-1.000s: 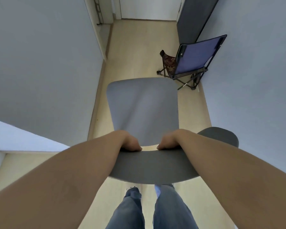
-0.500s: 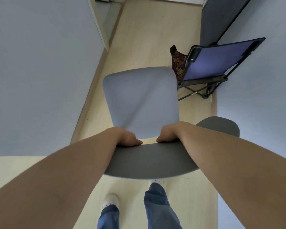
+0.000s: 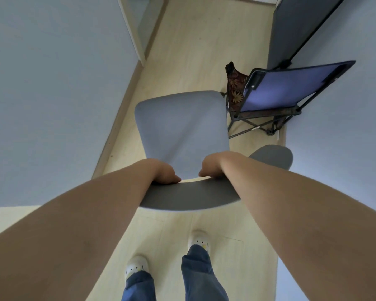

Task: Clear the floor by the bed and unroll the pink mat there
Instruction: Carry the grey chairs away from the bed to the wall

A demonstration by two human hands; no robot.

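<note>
A grey chair (image 3: 182, 131) with a pale seat and a darker curved backrest stands in a narrow corridor straight in front of me. My left hand (image 3: 163, 173) grips the top edge of the backrest on its left side. My right hand (image 3: 213, 168) grips the same edge a little to the right. Both hands have their fingers curled over the rim. The pink mat and the bed are out of sight.
A folded blue camping chair (image 3: 289, 90) leans against the right wall, close to the grey chair's front right corner. Pale walls (image 3: 52, 94) close in on both sides. Wooden floor (image 3: 204, 40) runs ahead past a door frame (image 3: 132, 35). My feet (image 3: 199, 242) stand behind the chair.
I have walked forward down the corridor with the chair held in both hands. The blue camping chair is now nearer and alongside the grey chair's seat.
</note>
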